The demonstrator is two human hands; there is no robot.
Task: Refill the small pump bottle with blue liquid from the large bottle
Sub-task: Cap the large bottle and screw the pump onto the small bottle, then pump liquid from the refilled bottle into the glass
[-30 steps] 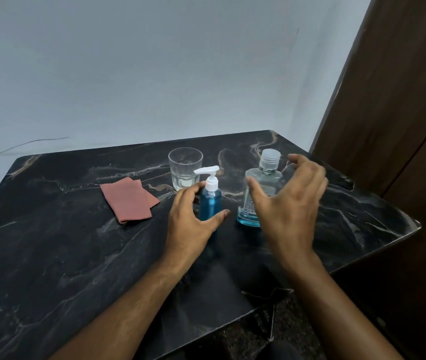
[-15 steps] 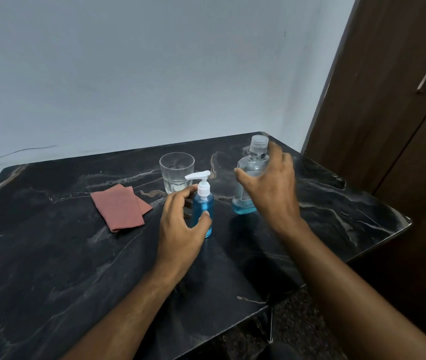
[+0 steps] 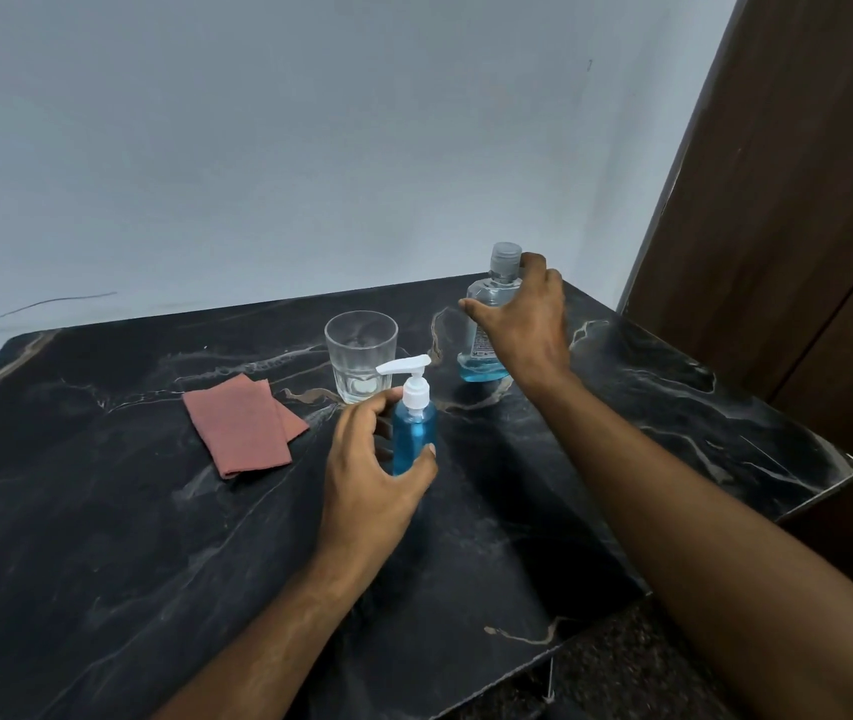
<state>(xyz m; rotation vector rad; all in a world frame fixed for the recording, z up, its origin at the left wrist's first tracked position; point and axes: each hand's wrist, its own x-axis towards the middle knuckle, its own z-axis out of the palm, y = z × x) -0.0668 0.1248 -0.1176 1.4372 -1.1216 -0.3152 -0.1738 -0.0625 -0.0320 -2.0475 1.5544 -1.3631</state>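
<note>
**Blue refill: both bottles gripped, nothing opened**

Right hand [image 3: 528,324] is wrapped around the upper body of the big bottle [image 3: 486,324], which sits upright at the far right of the table [image 3: 102,511]. Its cap [image 3: 506,256] is on; only a shallow blue layer shows at the bottom. Left hand [image 3: 367,470] cups the pump bottle [image 3: 414,433] near table centre, thumb on the front; can't tell if the fingers are tight. Pump head [image 3: 408,374] is on, and the bottle looks largely blue. A glass [image 3: 361,350] stands just behind it, with a cloth [image 3: 242,426] to the left.

Done: grips. Left, as I read it: remove pump, uncap, pour, reseal.
</note>
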